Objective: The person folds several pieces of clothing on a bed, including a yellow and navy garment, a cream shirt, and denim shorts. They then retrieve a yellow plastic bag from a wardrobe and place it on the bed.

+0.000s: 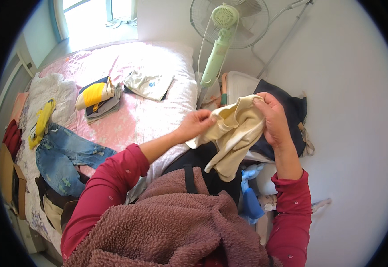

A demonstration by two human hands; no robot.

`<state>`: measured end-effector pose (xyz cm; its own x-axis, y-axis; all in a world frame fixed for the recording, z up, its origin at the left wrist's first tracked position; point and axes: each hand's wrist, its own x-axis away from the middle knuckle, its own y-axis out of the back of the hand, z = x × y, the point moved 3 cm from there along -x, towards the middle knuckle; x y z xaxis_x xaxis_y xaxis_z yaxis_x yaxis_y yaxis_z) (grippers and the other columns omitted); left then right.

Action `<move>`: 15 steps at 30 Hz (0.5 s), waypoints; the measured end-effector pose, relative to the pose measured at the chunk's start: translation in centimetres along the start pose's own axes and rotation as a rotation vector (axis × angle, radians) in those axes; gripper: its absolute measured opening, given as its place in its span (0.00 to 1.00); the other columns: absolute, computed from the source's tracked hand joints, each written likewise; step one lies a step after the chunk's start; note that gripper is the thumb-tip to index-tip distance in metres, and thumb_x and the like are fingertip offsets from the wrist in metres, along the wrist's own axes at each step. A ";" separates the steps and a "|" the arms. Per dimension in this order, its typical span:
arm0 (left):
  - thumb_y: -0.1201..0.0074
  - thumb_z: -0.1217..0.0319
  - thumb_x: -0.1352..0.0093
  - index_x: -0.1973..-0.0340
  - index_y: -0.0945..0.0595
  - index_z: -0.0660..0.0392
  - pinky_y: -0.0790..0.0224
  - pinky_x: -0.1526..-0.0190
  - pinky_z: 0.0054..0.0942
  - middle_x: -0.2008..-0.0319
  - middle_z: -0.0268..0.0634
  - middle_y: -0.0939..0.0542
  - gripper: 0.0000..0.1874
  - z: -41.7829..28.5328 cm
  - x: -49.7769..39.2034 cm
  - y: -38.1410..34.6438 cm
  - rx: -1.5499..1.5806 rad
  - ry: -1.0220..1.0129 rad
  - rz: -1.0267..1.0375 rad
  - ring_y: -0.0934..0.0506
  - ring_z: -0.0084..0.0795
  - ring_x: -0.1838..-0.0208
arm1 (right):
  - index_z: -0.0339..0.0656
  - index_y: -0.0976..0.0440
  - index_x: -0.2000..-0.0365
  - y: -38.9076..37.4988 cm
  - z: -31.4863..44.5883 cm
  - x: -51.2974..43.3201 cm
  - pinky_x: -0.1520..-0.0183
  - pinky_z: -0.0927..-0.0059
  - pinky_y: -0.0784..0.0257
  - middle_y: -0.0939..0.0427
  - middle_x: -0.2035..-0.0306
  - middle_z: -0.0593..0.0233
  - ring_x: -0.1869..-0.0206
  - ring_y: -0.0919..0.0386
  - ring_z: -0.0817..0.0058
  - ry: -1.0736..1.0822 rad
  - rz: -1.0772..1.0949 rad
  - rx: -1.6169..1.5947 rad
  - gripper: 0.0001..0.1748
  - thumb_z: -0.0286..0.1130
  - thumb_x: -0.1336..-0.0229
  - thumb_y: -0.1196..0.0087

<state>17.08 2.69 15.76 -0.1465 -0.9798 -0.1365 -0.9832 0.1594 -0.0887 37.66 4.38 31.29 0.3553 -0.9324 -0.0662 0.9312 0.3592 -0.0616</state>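
A cream-coloured cloth garment (235,133) hangs bunched between my hands, its banded edge at the top. My left hand (197,125) pinches that edge on the left. With thumb and fingers, my right hand (271,115) grips the upper right part. On the bed lie a folded whitish garment with a small blue print (152,84) and a stack of folded clothes topped by a yellow, navy and cream piece (95,93). Blue jeans (59,157) are spread on the near left, beside a yellow garment (43,121).
A green standing fan (214,60) rises beyond my hands, near the wall. A dark cloth bag or garment (279,100) lies over a translucent bin (240,85). Blue plastic items (252,203) are below my right forearm. At far left stands an open cardboard box (5,173).
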 end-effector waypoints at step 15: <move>0.32 0.60 0.34 0.45 0.19 0.54 0.29 0.44 0.26 0.54 0.33 0.18 0.24 -19.5 -2.3 5.4 -0.556 -0.354 0.282 0.23 0.23 0.50 | 0.39 0.23 0.66 4.4 4.3 0.3 0.63 0.83 0.34 0.24 0.70 0.77 0.67 0.31 0.90 0.186 -0.115 0.331 0.10 0.36 0.32 0.42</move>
<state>9.97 3.40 34.86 -0.4522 -0.7972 -0.3998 -0.8365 0.2236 0.5003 42.21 5.48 35.24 0.2547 -0.9318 -0.2586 0.9507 0.1924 0.2432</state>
